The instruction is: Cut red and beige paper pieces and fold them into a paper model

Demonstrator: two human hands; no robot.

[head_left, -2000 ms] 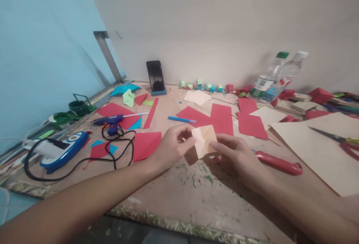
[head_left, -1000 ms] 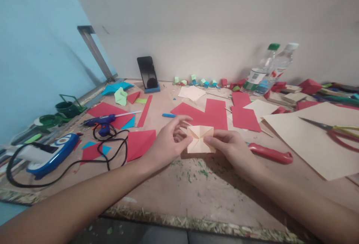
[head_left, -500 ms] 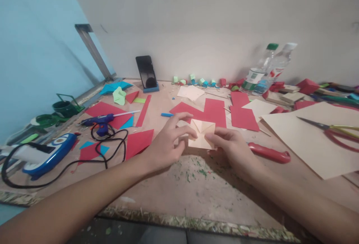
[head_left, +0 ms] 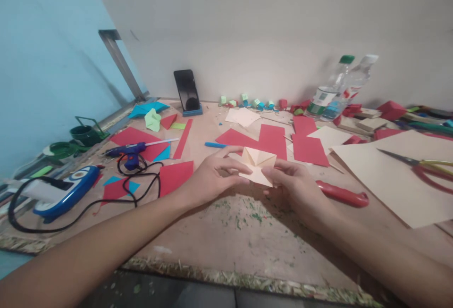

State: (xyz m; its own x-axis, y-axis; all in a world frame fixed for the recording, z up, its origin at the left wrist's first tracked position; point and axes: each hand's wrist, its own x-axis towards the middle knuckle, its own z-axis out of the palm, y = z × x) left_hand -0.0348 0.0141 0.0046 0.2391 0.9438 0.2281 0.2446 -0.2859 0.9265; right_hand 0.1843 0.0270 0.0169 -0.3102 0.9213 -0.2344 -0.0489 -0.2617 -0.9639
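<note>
A small cream folded paper [head_left: 257, 165] with crossing creases is held a little above the wooden table [head_left: 226, 232], near its middle. My left hand [head_left: 208, 178] pinches its left side with thumb and fingers. My right hand [head_left: 295, 187] grips its right lower corner. The paper is partly collapsed along its creases, with a flap raised toward the wall. Red paper sheets [head_left: 271, 139] lie just behind it.
A blue glue gun [head_left: 129, 152] with black cord and a blue-white device [head_left: 67, 192] lie at the left. A red-handled knife [head_left: 341, 195], scissors [head_left: 421, 164] on a large cream sheet [head_left: 396, 176], two bottles [head_left: 336, 88], a propped phone [head_left: 187, 91] and small paper cubes stand around.
The cream paper went from a flat, upright square to a partly collapsed, tilted shape as both hands pushed its sides inward. The hands stayed over the same spot.
</note>
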